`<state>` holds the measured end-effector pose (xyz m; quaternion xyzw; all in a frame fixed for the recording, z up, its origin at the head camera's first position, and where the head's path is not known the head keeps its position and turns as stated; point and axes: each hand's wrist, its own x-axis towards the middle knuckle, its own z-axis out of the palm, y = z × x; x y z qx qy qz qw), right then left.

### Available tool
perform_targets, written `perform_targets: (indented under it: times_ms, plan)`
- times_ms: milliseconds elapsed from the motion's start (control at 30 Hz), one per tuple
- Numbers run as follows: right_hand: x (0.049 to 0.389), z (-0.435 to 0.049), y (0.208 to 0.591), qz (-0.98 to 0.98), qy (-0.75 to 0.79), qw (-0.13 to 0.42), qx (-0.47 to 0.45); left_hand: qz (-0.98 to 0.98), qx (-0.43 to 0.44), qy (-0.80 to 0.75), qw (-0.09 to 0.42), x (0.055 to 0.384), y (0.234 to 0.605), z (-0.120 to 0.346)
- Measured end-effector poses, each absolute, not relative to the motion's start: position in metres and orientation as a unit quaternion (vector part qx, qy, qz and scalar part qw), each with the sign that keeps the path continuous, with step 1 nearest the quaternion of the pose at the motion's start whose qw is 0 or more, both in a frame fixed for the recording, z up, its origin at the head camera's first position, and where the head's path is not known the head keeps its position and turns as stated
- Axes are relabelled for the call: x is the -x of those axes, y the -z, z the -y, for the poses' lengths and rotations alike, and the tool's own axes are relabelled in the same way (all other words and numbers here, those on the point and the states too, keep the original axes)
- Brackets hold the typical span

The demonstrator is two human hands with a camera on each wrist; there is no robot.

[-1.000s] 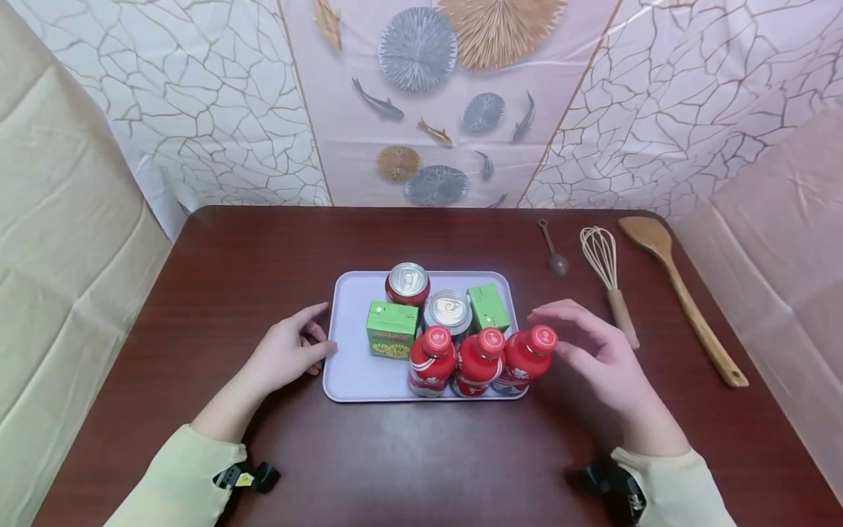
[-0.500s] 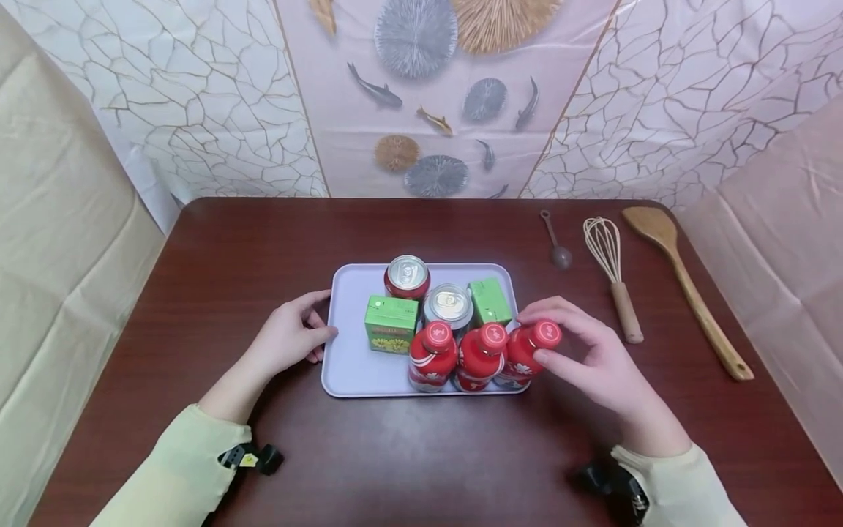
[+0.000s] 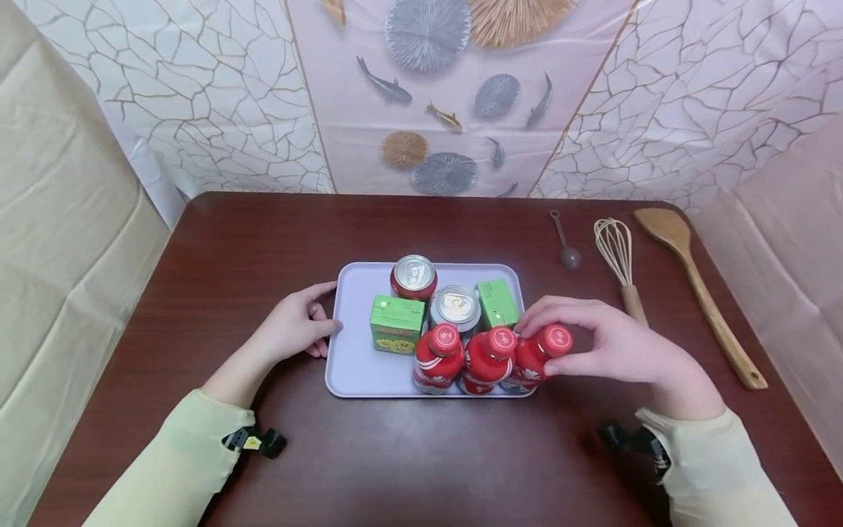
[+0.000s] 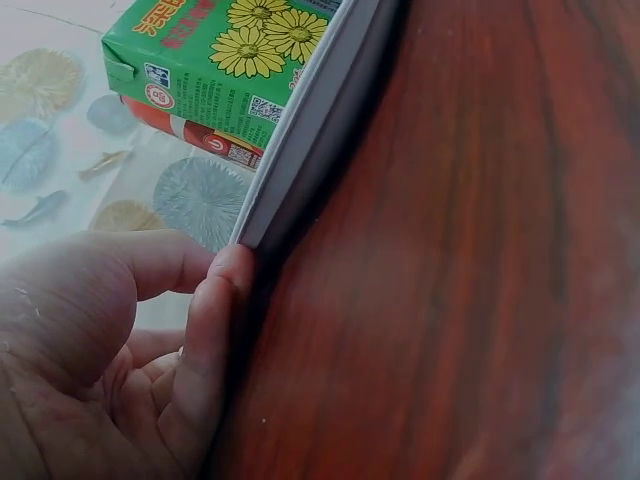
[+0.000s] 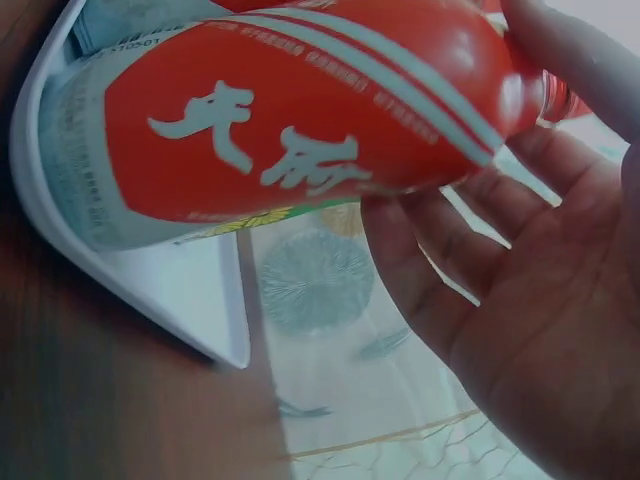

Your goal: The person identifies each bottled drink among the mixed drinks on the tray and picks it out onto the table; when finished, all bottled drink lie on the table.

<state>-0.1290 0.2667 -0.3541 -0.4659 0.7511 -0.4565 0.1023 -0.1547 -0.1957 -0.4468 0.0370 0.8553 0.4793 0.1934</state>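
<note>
A pale lilac tray (image 3: 356, 369) on the dark wooden table carries several drinks. My left hand (image 3: 293, 322) holds its left rim, thumb on the edge; in the left wrist view the thumb and finger meet at that rim. At the tray's front right corner my right hand (image 3: 609, 340) grips a red bottle (image 5: 250, 130), thumb on the near side and fingers behind it. Two similar red bottles, a middle one (image 3: 489, 359) and a left one (image 3: 437, 360), stand close beside it. Behind are a silver-topped can (image 3: 456, 307), a red can (image 3: 413, 277) and two green drink cartons (image 3: 397, 322).
Toward the right back of the table lie a small spoon (image 3: 565, 245), a whisk (image 3: 615, 252) partly hidden by the right hand, and a wooden spatula (image 3: 705, 300). A patterned cloth (image 3: 230, 110) hangs behind the table's back edge.
My right hand has moved left from beside the rightmost red bottle and its fingers now go round it. The left hand keeps its place at the tray's rim.
</note>
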Motion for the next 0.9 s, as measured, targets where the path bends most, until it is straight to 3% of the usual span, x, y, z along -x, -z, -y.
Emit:
perform_targets:
  times_ms: [233, 900]
  plan:
    - [0.139, -0.277, 0.366, -0.711, 0.507, 0.136, 0.467, -0.863, -0.043, -0.472, 0.177, 0.155, 0.443, 0.193]
    - [0.138, -0.276, 0.366, -0.717, 0.511, 0.111, 0.462, -0.865, -0.039, -0.468, 0.178, 0.152, 0.447, 0.191]
